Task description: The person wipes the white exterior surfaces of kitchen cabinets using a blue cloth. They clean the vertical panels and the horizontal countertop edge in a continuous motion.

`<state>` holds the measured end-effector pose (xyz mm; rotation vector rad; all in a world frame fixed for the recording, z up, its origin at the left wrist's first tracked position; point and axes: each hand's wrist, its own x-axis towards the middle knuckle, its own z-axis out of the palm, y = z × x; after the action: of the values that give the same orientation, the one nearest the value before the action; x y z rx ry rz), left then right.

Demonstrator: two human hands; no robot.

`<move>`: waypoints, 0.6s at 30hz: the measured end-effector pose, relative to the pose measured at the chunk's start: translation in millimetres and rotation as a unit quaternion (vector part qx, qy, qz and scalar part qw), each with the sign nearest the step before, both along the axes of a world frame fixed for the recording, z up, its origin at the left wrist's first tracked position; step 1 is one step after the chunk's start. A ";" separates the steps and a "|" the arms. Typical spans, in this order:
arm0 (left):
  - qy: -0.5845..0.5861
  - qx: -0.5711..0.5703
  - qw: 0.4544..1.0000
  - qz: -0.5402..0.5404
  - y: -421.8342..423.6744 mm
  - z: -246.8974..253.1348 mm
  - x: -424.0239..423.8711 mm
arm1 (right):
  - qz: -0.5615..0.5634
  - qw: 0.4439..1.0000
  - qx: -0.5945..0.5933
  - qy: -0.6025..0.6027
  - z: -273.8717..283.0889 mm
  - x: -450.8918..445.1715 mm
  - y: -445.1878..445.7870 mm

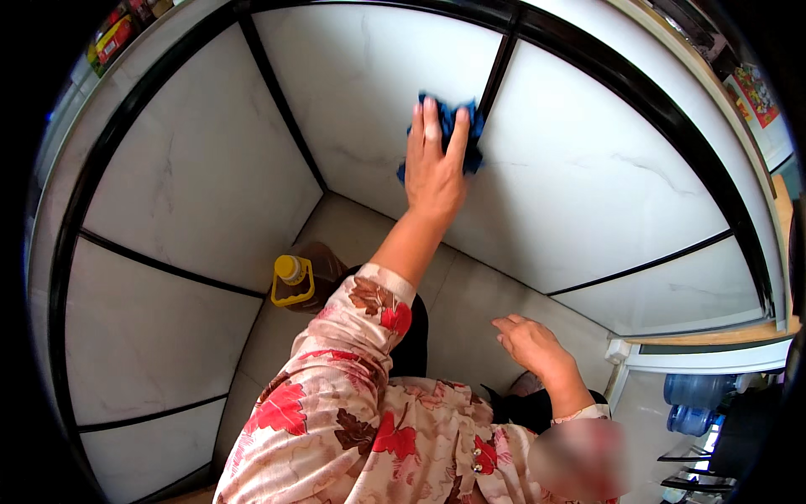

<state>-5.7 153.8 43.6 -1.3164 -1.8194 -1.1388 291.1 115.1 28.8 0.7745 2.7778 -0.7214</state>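
Note:
My left hand [436, 167] is spread over a crumpled dark blue cloth [473, 148] and presses it against a white marble-patterned cabinet panel [378, 75]. The cloth lies beside a black strip [497, 75] that divides this panel from the one to its right. Some of the cloth is hidden under my fingers. Lower down, my right hand [532, 346] hovers near my knee with its fingers loosely bent and nothing in it.
A large plastic jug [318, 271] with a yellow cap and handle stands on the tiled floor [453, 283] left of my knee. White panels [189, 157] with black trim form a corner around me. Blue water bottles [696, 394] appear at the lower right.

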 end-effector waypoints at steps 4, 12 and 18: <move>-0.022 -0.081 0.996 0.016 -10.2 -27.1 5.0 | 0.001 1.000 0.004 0.022 -2.2 2.3 0.1; 0.007 -0.055 0.998 0.033 -12.0 18.0 -4.3 | 0.009 1.000 0.005 0.023 -4.8 4.3 -4.0; -0.156 -0.202 0.963 -0.086 -50.6 -36.5 -4.5 | -0.016 1.000 0.003 0.008 -19.5 5.6 2.4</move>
<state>-10.2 103.2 7.1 -1.6243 -2.2964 -1.1558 296.7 117.5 9.3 0.8182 2.7886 -0.7288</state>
